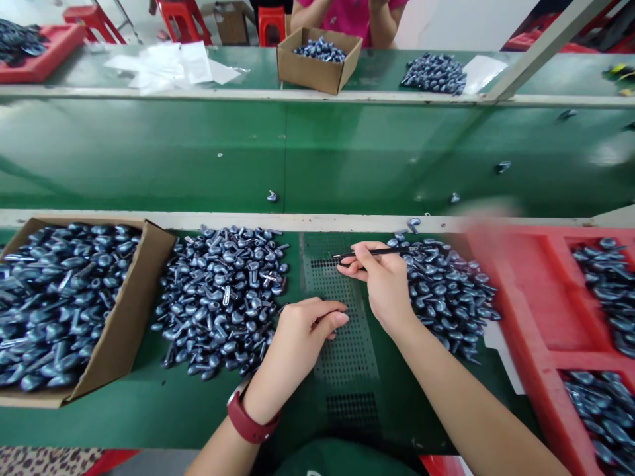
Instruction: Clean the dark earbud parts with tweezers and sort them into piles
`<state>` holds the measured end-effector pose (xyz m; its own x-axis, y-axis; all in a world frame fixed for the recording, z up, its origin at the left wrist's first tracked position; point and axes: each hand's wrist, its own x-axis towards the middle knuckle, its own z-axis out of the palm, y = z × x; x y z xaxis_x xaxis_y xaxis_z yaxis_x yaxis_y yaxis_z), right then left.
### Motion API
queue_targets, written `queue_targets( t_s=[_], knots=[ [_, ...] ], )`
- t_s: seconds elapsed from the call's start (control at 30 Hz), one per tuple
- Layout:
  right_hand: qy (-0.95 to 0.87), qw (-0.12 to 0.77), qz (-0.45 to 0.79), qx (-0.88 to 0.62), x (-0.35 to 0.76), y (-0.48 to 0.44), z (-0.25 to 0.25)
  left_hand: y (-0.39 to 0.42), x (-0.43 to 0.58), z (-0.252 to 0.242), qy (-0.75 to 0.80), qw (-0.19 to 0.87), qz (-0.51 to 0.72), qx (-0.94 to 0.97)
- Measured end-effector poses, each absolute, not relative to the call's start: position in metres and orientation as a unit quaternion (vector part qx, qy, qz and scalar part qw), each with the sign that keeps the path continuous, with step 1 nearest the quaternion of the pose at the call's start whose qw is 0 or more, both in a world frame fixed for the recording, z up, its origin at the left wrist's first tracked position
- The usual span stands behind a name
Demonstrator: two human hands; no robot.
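My right hand (387, 281) grips a pair of black tweezers (380, 251), their tips over a row of small black pieces near the top of a perforated-looking sheet (342, 357). Below it my left hand (305, 330) hovers above or rests on the sheet's left edge, thumb and fingers pinched together; whatever they hold is hidden. Left of that hand lies a heap of blue-grey earbud shells (223, 291). Another pile of earbud shells (446, 291) lies beyond my right hand. More black pieces (352, 406) line the sheet's near end.
A cardboard box (133, 311) full of shells stands at the left. A red tray (536, 317) with shells in its compartments is at the right. Across a green channel (198, 152), a person (342, 20) sits behind another box (312, 73). A blurred shape hovers near the tray.
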<state>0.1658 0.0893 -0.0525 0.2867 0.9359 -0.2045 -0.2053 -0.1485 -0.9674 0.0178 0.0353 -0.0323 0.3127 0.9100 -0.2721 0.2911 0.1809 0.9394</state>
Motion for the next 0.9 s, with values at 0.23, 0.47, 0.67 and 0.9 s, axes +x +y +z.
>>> queue_targets(
  t_s=[0.23, 0.47, 0.67, 0.9],
  knots=[
    [-0.301, 0.568, 0.529, -0.554, 0.167, 0.091, -0.046, 0.034, 0.016, -0.032, 0.502, 0.580, 0.273, 0.581],
    [-0.279, 0.580, 0.577, -0.502, 0.165, 0.072, -0.027, 0.031, 0.006, -0.026, 0.466, 0.654, 0.306, 0.512],
    [-0.325, 0.573, 0.605, -0.447, 0.162, 0.019, 0.021, 0.012, -0.002, 0.002, 0.416, 0.757, 0.378, 0.335],
    [-0.391, 0.562, 0.572, -0.452, 0.161, -0.007, 0.041, 0.001, -0.002, 0.022, 0.321, 0.833, 0.398, 0.213]
  ],
)
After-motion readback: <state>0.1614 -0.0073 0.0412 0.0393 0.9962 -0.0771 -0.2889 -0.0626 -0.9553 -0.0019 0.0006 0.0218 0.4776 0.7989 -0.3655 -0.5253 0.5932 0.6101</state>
